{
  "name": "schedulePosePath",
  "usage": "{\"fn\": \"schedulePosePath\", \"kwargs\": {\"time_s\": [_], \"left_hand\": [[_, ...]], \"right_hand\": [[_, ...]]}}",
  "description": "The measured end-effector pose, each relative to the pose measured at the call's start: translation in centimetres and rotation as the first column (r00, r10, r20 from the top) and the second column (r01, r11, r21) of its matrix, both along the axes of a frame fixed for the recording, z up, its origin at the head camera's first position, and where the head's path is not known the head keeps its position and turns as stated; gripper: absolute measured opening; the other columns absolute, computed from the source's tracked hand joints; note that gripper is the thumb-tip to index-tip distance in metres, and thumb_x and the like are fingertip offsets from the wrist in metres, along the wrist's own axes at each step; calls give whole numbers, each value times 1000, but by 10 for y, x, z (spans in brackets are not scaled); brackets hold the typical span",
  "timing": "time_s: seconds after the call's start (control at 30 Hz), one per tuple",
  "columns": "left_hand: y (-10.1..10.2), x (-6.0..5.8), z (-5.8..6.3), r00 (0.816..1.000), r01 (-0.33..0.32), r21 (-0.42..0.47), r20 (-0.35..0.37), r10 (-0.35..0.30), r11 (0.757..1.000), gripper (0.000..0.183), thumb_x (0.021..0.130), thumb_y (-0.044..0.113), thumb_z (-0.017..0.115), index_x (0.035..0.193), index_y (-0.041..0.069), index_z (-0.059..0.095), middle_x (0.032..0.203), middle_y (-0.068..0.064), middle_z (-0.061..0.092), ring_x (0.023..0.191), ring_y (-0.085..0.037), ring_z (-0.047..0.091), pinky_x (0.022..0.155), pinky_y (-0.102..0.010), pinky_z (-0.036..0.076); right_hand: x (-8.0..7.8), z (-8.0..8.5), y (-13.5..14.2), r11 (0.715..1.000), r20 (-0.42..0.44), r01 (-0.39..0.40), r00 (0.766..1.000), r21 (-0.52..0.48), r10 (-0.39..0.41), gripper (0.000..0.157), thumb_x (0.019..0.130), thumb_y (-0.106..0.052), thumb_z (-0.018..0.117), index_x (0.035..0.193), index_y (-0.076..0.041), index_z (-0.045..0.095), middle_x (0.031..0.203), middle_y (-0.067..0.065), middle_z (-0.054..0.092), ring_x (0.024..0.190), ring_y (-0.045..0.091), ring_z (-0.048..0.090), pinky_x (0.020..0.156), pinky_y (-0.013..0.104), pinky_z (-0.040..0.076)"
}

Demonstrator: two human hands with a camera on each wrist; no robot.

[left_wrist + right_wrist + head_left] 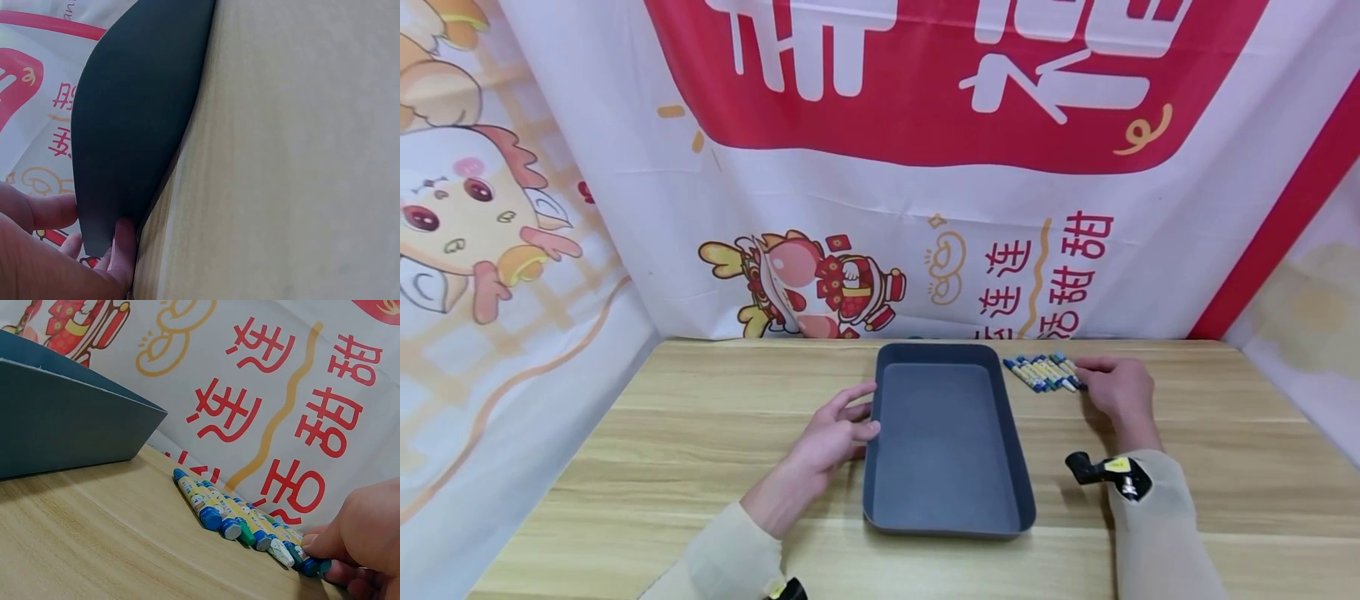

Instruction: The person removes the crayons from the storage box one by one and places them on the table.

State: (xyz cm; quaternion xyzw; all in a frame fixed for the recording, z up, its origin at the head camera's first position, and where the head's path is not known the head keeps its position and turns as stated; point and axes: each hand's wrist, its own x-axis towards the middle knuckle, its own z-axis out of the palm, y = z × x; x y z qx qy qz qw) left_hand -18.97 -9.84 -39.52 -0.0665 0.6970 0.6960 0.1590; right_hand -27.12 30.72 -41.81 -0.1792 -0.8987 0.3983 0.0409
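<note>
A dark grey rectangular tray [947, 450] with raised walls lies on the table. My left hand [835, 429] is at its left side, the thumb over the rim and other fingers against the outer wall [134, 106]. To the tray's right lies a slanted row of several crayons [1041, 372], side by side, with yellow printed wrappers and mostly blue ends; a green and a white tip show among them [247, 534]. My right hand [1120, 392] is at the row's right end, where thumb and finger pinch the last crayon [309, 567], partly hidden by the fingers.
The wood-grain table [722, 417] runs back to a white and red printed cloth [850, 200] hanging along its far edge. Another printed cloth [482, 208] hangs at the left. A black wrist camera [1108, 473] sits on the right sleeve.
</note>
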Motion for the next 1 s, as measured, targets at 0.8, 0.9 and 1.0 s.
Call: {"fn": "schedulePosePath", "kwargs": {"time_s": [0.8, 0.9, 1.0], "left_hand": [[-1, 3, 2, 1000, -2, 13, -1, 2, 1000, 62, 102, 1, 62, 159, 20, 48, 162, -23, 49, 130, -32, 65, 108, -49, 54], [-1, 3, 1, 1000, 3, 11, 4, -3, 1000, 62, 102, 2, 62, 159, 21, 49, 162, -21, 49, 129, -31, 65, 109, -49, 54], [-1, 2, 0, 1000, 8, 7, 4, -8, 1000, 62, 102, 2, 63, 159, 21, 49, 161, -21, 50, 129, -31, 66, 109, -50, 54]], "right_hand": [[2, 6, -2, 999, 62, 4, 998, -44, -1, 52, 106, -40, 60, 147, -9, 62, 158, 25, 52, 148, 48, 42, 116, 60, 39], [3, 15, -3, 996, 77, -8, 997, -92, 15, 58, 107, -44, 58, 154, -11, 55, 159, 25, 51, 141, 45, 49, 102, 52, 50], [5, 29, -4, 993, 58, -22, 998, -114, 29, 63, 106, -47, 58, 158, -14, 50, 161, 25, 49, 138, 44, 52, 93, 48, 53]]}}
